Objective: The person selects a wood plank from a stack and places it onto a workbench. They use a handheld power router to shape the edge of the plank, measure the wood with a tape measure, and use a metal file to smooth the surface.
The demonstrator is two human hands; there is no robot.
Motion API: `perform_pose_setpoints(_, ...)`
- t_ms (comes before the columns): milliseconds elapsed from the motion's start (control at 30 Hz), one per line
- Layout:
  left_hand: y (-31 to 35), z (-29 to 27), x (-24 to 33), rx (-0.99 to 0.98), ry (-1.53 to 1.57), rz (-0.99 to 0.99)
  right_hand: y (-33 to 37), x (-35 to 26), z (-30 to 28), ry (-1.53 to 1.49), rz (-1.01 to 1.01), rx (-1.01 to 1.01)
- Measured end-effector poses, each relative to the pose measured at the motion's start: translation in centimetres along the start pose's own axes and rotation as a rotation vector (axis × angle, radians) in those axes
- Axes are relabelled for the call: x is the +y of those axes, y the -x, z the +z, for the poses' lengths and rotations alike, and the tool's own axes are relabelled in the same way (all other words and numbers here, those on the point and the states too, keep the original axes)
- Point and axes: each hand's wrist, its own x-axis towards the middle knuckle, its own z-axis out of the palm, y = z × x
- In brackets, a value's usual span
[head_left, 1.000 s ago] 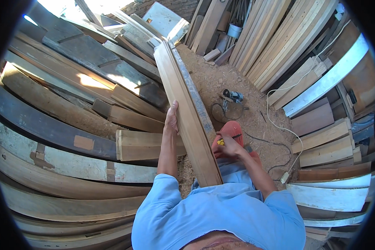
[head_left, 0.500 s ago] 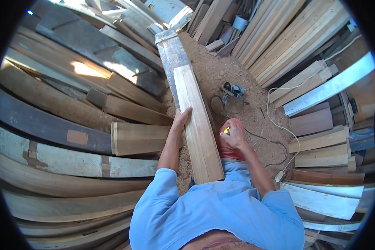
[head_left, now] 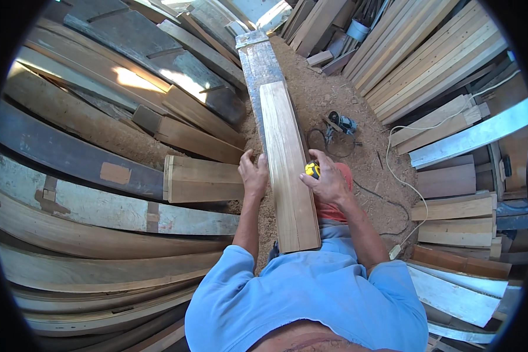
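A long pale wooden board lies in front of me, its far part resting on a narrow worn bench and its near end at my lap. On the board's right edge, my right hand grips a yellow and black tape measure. No drawn-out blade can be made out. My left hand is at the board's left edge with its fingers apart and curved, holding nothing.
A corded power tool sits on the sawdust-covered floor to the right. A pale cable with a socket end runs along that side. Stacked planks crowd the left, and more boards stand at the far right.
My right hand has brought the tape measure from above my knee left to the board's edge. My left hand has let go of the board, its fingers now spread.
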Motion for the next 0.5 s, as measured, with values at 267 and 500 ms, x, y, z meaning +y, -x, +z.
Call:
perform_pose_setpoints(267, 5.8, -1.1, 6.0, -0.484, 0.45, 0.128, 2.9, 2.0, 1.0, -0.465, 0.165, -0.036)
perform_pose_setpoints(500, 5.8, 1.0, 9.7, -0.964, 0.952, -0.456, 4.5, 0.4, -2.7, -0.81, 0.064, -0.05)
